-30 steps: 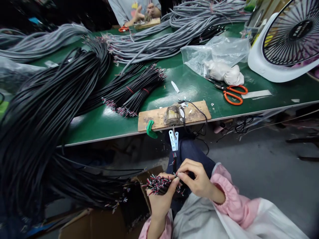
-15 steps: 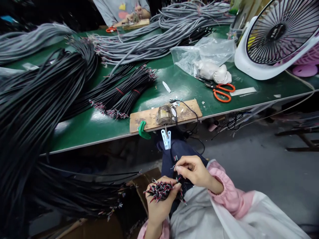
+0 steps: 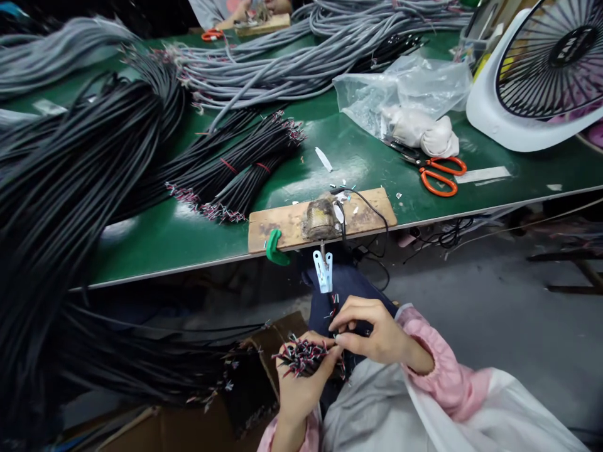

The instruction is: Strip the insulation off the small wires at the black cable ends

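Note:
My left hand (image 3: 301, 392) is wrapped round a bundle of thin black cables (image 3: 304, 359), with red, white and black wire ends fanning out above the fist. Close by its thumb, my right hand (image 3: 372, 329) has thumb and index finger pinched on a single black cable (image 3: 334, 307); the exact grip is partly hidden by the fingers. Small bared wires show at that cable's upper end. Just above hangs a light blue clothes peg (image 3: 323, 271), on a metal rod from a wooden board (image 3: 277, 223) at the table's edge.
On the green table (image 3: 198, 245) lie black cable bundles (image 3: 245, 163), grey cables (image 3: 264, 75), orange-handled scissors (image 3: 440, 176), a plastic bag (image 3: 405, 81) and a white fan (image 3: 490, 119). A green clamp (image 3: 274, 248) grips the board. An open cardboard box (image 3: 198, 430) stands lower left. A co-worker's hands (image 3: 245, 9) show at the back.
My right hand has come down slightly, its fingertips now closer to my left thumb. My left hand keeps its hold on the bundle. The view has shifted, moving the table's things upward and outward.

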Action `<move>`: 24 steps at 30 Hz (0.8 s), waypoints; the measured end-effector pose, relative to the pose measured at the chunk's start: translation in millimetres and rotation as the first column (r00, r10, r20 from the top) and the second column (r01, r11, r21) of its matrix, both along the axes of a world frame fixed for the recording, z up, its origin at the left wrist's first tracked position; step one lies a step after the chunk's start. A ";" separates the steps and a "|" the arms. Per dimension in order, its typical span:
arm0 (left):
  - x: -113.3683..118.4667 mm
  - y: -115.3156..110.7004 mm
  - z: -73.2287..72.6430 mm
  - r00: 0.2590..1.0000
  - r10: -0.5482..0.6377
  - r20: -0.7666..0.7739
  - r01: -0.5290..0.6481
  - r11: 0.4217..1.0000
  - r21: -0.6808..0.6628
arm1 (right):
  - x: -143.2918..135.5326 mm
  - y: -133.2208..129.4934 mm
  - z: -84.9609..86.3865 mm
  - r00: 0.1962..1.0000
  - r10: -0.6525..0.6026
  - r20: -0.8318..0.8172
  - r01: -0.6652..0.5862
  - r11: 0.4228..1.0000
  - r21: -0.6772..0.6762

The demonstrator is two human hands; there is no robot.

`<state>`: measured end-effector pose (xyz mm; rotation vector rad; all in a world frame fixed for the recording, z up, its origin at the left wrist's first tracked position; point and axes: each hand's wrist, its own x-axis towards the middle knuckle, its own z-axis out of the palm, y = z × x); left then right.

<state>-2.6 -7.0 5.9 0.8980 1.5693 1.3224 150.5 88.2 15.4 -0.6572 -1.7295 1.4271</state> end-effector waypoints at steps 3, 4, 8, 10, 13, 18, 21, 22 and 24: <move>2.3 9.2 6.3 1.000 0.024 0.011 -0.023 0.999 -0.032 | -1.2 4.2 0.2 1.000 -0.009 0.012 0.008 0.998 0.067; 3.2 12.8 8.9 1.000 0.025 -0.003 -0.025 0.999 -0.045 | -1.4 5.0 -0.3 0.999 -0.034 0.020 0.032 0.995 0.091; 6.0 22.2 13.7 0.997 0.019 -0.072 -0.025 0.995 -0.096 | -3.7 4.3 -6.5 0.984 -0.173 0.028 0.163 0.963 0.214; 6.6 22.3 11.0 0.996 0.059 -0.074 -0.067 0.992 -0.109 | -7.1 1.7 -12.0 0.975 -0.221 -0.005 0.216 0.948 0.234; 5.1 19.4 2.7 0.992 0.108 -0.064 -0.116 0.985 -0.128 | -13.6 -3.6 -21.7 0.959 -0.282 -0.041 0.284 0.935 0.214; -2.8 18.1 -8.0 0.991 0.122 -0.051 -0.128 0.982 -0.136 | -15.9 -10.1 -33.8 0.903 -0.425 -0.063 0.401 0.784 0.474; -5.3 19.2 -9.4 0.983 0.172 -0.070 -0.180 0.972 -0.148 | -13.4 -11.1 -35.3 0.892 -0.449 -0.053 0.372 0.661 0.652; -5.4 19.5 -9.6 0.979 0.188 -0.077 -0.198 0.968 -0.153 | -13.2 -11.4 -35.3 0.894 -0.446 -0.049 0.359 0.646 0.673; -4.8 19.8 -9.9 0.974 0.213 -0.082 -0.224 0.962 -0.157 | -14.3 -12.4 -35.1 0.893 -0.448 -0.055 0.376 0.670 0.640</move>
